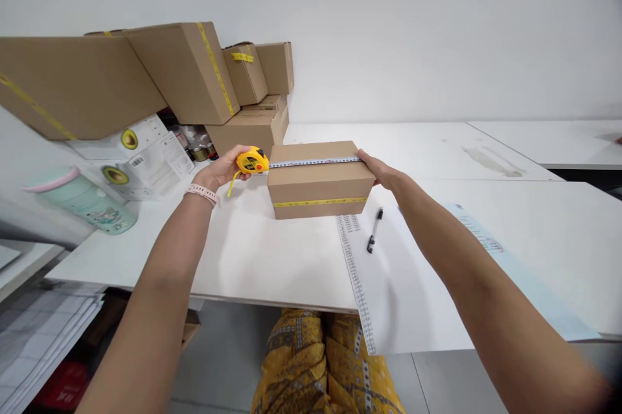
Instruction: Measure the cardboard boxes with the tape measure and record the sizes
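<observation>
A brown cardboard box (318,184) with a yellow strip along its front sits on the white table. My left hand (224,169) is closed round a yellow tape measure (253,160), just left of the box. From its case the white blade (313,162) runs out across the box's top to the right edge. There my right hand (378,169) grips the box's right side, its thumb at the blade's end and its other fingers mostly hidden behind the side. A yellow wrist strap hangs below the tape measure.
Stacked cardboard boxes (182,70) stand at the back left, above white cartons (146,168) with avocado pictures. A mint tumbler (92,203) is at far left. Right of the box lie a black-and-clear pen (374,230), white paper (408,297) and a light blue sheet (529,284).
</observation>
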